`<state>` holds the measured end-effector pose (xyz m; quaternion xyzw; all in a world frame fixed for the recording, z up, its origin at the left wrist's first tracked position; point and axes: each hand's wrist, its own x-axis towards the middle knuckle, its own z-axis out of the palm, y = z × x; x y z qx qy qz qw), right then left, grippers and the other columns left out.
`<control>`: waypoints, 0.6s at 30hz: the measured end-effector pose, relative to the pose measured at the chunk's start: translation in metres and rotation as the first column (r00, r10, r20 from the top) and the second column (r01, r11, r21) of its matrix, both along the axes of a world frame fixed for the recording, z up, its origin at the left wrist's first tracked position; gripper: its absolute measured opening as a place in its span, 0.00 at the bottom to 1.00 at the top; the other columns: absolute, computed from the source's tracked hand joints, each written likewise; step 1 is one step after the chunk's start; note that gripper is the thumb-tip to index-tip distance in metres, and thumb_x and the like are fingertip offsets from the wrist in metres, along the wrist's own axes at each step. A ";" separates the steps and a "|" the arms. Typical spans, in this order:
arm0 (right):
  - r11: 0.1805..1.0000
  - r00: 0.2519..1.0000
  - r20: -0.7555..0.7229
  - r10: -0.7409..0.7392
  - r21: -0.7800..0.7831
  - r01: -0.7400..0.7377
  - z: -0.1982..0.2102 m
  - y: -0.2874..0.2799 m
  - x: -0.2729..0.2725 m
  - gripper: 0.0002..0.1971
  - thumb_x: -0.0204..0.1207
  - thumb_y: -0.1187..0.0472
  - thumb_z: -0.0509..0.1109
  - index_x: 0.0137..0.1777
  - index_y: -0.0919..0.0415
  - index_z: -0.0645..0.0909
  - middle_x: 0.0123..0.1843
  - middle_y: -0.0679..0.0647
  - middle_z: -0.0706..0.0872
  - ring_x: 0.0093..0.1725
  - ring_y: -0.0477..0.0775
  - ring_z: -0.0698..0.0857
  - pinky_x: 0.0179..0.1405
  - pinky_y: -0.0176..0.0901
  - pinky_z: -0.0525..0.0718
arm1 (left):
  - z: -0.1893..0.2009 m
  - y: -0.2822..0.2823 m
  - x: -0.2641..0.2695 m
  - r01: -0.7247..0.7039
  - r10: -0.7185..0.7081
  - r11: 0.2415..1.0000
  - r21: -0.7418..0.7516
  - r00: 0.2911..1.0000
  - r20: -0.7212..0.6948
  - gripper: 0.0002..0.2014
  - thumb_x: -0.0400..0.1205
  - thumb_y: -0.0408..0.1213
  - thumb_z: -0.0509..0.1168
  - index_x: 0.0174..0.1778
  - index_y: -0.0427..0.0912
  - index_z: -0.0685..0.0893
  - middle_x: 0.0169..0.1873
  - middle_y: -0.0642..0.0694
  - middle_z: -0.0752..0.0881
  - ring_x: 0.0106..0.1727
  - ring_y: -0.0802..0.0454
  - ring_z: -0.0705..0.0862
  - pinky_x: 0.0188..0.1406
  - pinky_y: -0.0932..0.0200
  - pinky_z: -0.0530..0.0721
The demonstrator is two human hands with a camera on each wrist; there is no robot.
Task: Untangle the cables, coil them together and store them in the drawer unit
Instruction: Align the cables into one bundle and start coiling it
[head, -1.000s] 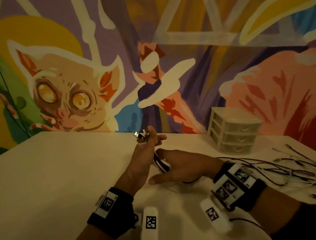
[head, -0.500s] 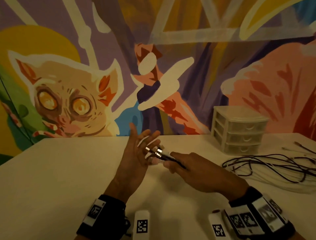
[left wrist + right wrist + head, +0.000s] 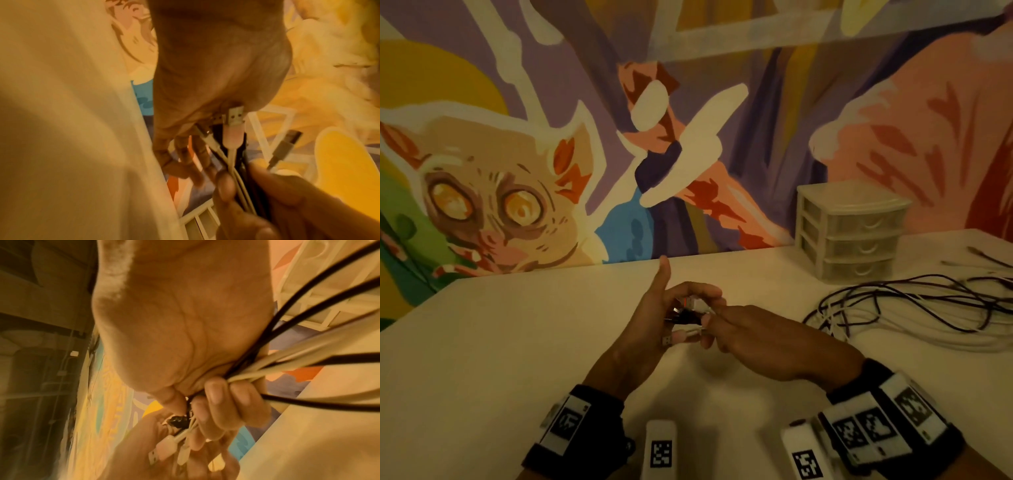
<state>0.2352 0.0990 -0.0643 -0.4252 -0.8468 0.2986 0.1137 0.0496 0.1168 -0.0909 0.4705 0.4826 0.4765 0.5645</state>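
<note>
Mural (image 3: 493,192): it covers the wall behind the table, with a big-eyed animal painted on its left part.
Table (image 3: 500,342): white, it fills the lower part of the head view, and both hands work above its middle.
Left hand (image 3: 650,318): the thumb points up and the fingers curl over the plug ends, so it holds them from the left side.
Plug ends (image 3: 685,311): several connectors are gathered together between the 2 hands; in the left wrist view a pale USB plug (image 3: 235,116) lies against the palm, with thin white and black leads beside it, and 1 grey plug (image 3: 287,142) stands a little apart to the right.
Right hand (image 3: 763,339): its fingers are closed around the bundle just behind the plugs; in the right wrist view the fingers (image 3: 216,395) wrap the white and black strands, which leave the fist toward the right.
Cables (image 3: 914,308): a loose pile of black and white cables lies on the table to the right of the hands, and strands run from it to the right hand.
Drawer unit (image 3: 849,233): pale plastic with 3 drawers, all closed, it stands at the back right of the table against the wall, just behind the cable pile.
</note>
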 end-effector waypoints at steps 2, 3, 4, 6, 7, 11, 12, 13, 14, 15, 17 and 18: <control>0.997 0.992 0.121 0.022 0.074 -0.031 -0.003 0.002 -0.001 0.21 0.97 0.51 0.48 0.71 0.58 0.81 0.62 0.52 0.86 0.60 0.55 0.85 0.60 0.45 0.82 | 0.006 -0.002 0.002 -0.060 0.055 0.998 -0.025 0.983 -0.172 0.47 0.77 0.82 0.46 0.50 0.43 0.95 0.49 0.37 0.95 0.49 0.42 0.94 0.38 0.54 0.89; 0.997 0.987 0.159 0.015 0.078 -0.028 -0.005 0.004 -0.002 0.20 0.97 0.52 0.49 0.72 0.60 0.80 0.64 0.57 0.86 0.60 0.58 0.86 0.62 0.52 0.83 | 0.009 -0.003 0.003 -0.064 0.059 0.998 -0.011 0.967 -0.247 0.47 0.74 0.83 0.48 0.49 0.43 0.93 0.46 0.36 0.94 0.44 0.43 0.93 0.38 0.54 0.89; 0.997 0.982 0.189 0.007 0.072 -0.021 -0.007 0.005 -0.002 0.19 0.97 0.53 0.50 0.71 0.61 0.79 0.63 0.59 0.86 0.59 0.60 0.86 0.61 0.53 0.82 | 0.010 -0.005 0.005 -0.046 0.050 0.999 0.020 0.950 -0.308 0.46 0.73 0.83 0.50 0.51 0.43 0.91 0.43 0.36 0.93 0.40 0.44 0.91 0.36 0.54 0.88; 0.997 0.978 0.207 0.001 0.079 -0.018 -0.009 0.007 -0.003 0.19 0.96 0.53 0.50 0.70 0.62 0.79 0.61 0.60 0.86 0.56 0.61 0.87 0.57 0.53 0.82 | 0.010 -0.009 0.009 0.041 0.017 0.992 0.121 0.896 -0.444 0.42 0.75 0.81 0.56 0.56 0.42 0.86 0.40 0.42 0.90 0.34 0.48 0.86 0.29 0.57 0.84; 0.996 0.979 0.203 -0.003 0.089 -0.016 -0.009 0.007 -0.002 0.19 0.96 0.54 0.50 0.70 0.63 0.79 0.61 0.61 0.86 0.56 0.61 0.87 0.56 0.53 0.82 | 0.007 -0.009 0.010 0.064 0.029 0.984 0.164 0.862 -0.507 0.38 0.77 0.79 0.58 0.57 0.45 0.84 0.40 0.45 0.90 0.31 0.50 0.84 0.26 0.58 0.82; 0.996 0.985 0.173 0.011 0.080 -0.025 -0.011 0.009 -0.002 0.21 0.97 0.53 0.49 0.70 0.65 0.78 0.61 0.62 0.87 0.56 0.63 0.87 0.60 0.58 0.84 | -0.001 -0.003 0.011 0.019 0.125 0.967 0.253 0.832 -0.541 0.23 0.86 0.67 0.59 0.54 0.51 0.89 0.38 0.51 0.90 0.22 0.57 0.79 0.21 0.64 0.76; 0.997 0.988 0.157 0.014 0.073 -0.026 -0.012 0.009 -0.003 0.21 0.96 0.53 0.49 0.72 0.65 0.77 0.62 0.62 0.88 0.56 0.63 0.88 0.62 0.60 0.85 | -0.003 -0.001 0.009 0.016 0.143 0.962 0.274 0.823 -0.549 0.21 0.88 0.63 0.60 0.53 0.50 0.90 0.37 0.52 0.90 0.20 0.58 0.79 0.20 0.66 0.75; 0.997 0.989 0.146 0.018 0.071 -0.029 -0.013 0.009 -0.003 0.21 0.96 0.53 0.49 0.73 0.64 0.77 0.64 0.62 0.88 0.57 0.62 0.87 0.64 0.60 0.84 | -0.004 0.001 0.007 0.012 0.168 0.952 0.306 0.816 -0.554 0.20 0.90 0.59 0.61 0.50 0.49 0.91 0.35 0.53 0.89 0.20 0.60 0.80 0.22 0.68 0.75; 0.997 0.989 0.144 0.024 0.068 -0.034 -0.013 0.009 -0.004 0.21 0.97 0.53 0.48 0.73 0.64 0.77 0.66 0.61 0.87 0.59 0.62 0.87 0.65 0.60 0.84 | -0.006 0.003 0.006 0.000 0.193 0.944 0.331 0.812 -0.550 0.19 0.91 0.54 0.62 0.46 0.47 0.91 0.32 0.54 0.87 0.21 0.61 0.80 0.23 0.70 0.74; 0.997 0.990 0.137 0.029 0.069 -0.038 -0.014 0.009 -0.005 0.21 0.97 0.52 0.47 0.72 0.63 0.77 0.66 0.61 0.86 0.60 0.61 0.86 0.65 0.58 0.83 | -0.009 0.005 0.005 -0.019 0.218 0.937 0.349 0.813 -0.540 0.19 0.92 0.50 0.62 0.41 0.46 0.89 0.29 0.54 0.86 0.23 0.61 0.80 0.25 0.70 0.73; 0.997 0.995 0.100 0.016 0.071 -0.023 -0.014 0.008 -0.008 0.22 0.97 0.48 0.47 0.69 0.61 0.79 0.62 0.57 0.86 0.58 0.59 0.86 0.64 0.56 0.82 | -0.009 0.007 0.006 -0.064 0.255 0.933 0.354 0.812 -0.525 0.19 0.92 0.44 0.63 0.34 0.46 0.86 0.27 0.51 0.84 0.27 0.59 0.79 0.30 0.66 0.74; 0.998 0.998 0.062 -0.002 0.064 -0.002 -0.013 0.007 -0.008 0.23 0.96 0.45 0.48 0.67 0.58 0.80 0.60 0.55 0.87 0.56 0.57 0.86 0.62 0.55 0.83 | -0.008 0.008 0.005 -0.090 0.278 0.931 0.354 0.804 -0.526 0.19 0.91 0.42 0.64 0.32 0.47 0.85 0.27 0.50 0.84 0.29 0.58 0.79 0.32 0.63 0.74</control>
